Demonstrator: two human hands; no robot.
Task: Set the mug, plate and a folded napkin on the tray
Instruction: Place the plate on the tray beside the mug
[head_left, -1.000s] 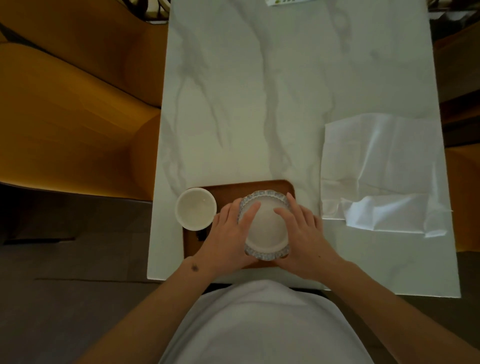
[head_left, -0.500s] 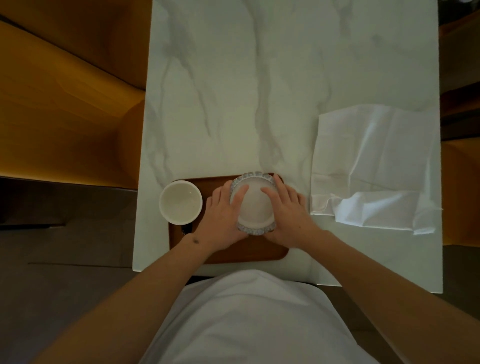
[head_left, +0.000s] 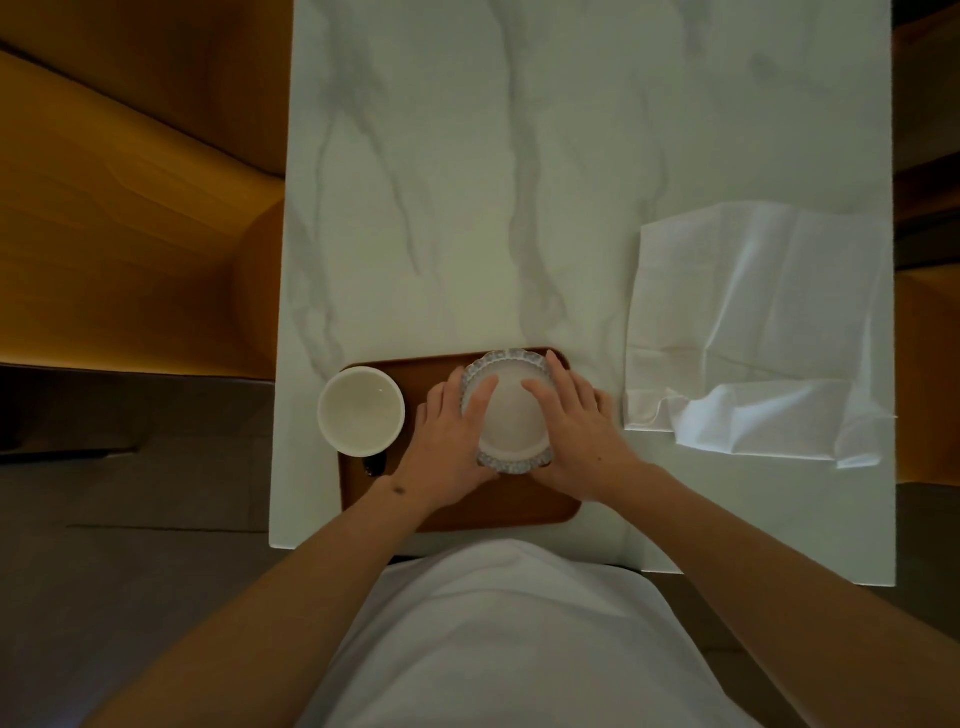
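Left hand (head_left: 451, 435) on the plate's left side, thumb lying over the rim onto the white middle, other fingers wrapped round the outer edge – gripping the plate (head_left: 511, 415). Right hand (head_left: 576, 431) mirroring that on the right side: thumb over the rim, fingers curled along the outside, also gripping. Plate small and round with a scalloped, glassy-looking rim, sitting over the right half of the tray (head_left: 457, 506); can't tell whether actually resting on the tray or held just above.

Tray brown, wooden-looking, rounded corners, lying at the near edge of the table (head_left: 467, 182). Mug (head_left: 361, 410) white and empty, upright on the tray's left end, hanging a bit past the tray's left edge, dark handle pointing back toward the body. Just left of the left hand, not touching.

Napkin (head_left: 753, 332) off to the right on the table – spread out flat, not folded, near corner crumpled and flipped over. Near the right hand but apart from the tray.

Table white marble with grey veins. Yellowish wooden seat (head_left: 130, 208) off to the left. White shirt (head_left: 493, 639) at the bottom.
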